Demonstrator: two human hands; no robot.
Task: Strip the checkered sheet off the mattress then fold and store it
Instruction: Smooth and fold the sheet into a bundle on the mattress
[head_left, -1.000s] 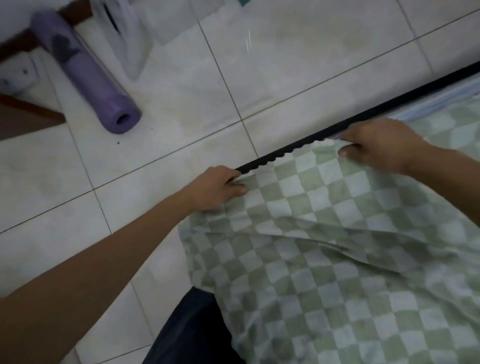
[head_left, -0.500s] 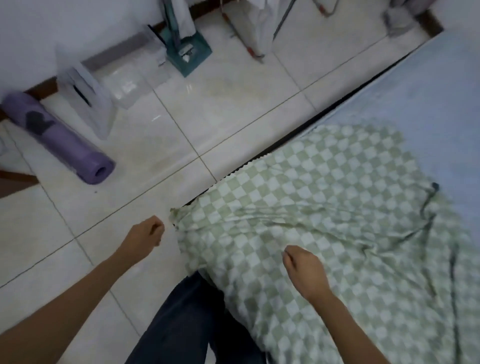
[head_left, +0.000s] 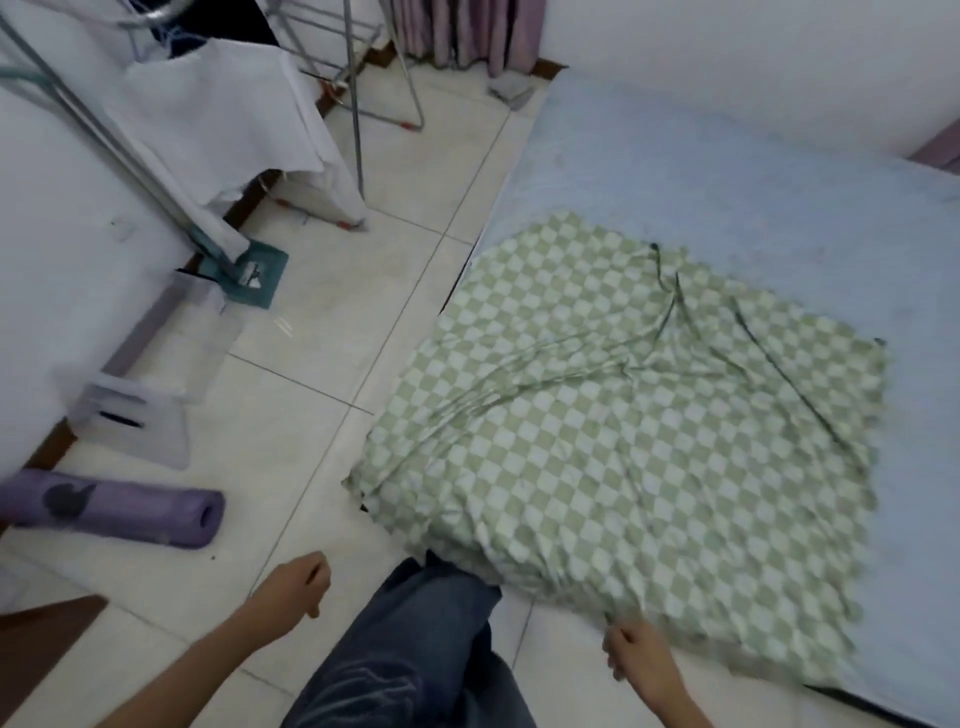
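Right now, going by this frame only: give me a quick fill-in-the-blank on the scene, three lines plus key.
The checkered sheet lies rumpled on a pale ____ mattress.
The rolled mat is ____.
The hand by the sheet's near edge is the person's ____ one.
Missing words: blue; purple; right.

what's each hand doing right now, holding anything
left hand: loosely curled, holding nothing
right hand: at the near edge of the checkered sheet; too blurred to tell if it grips it
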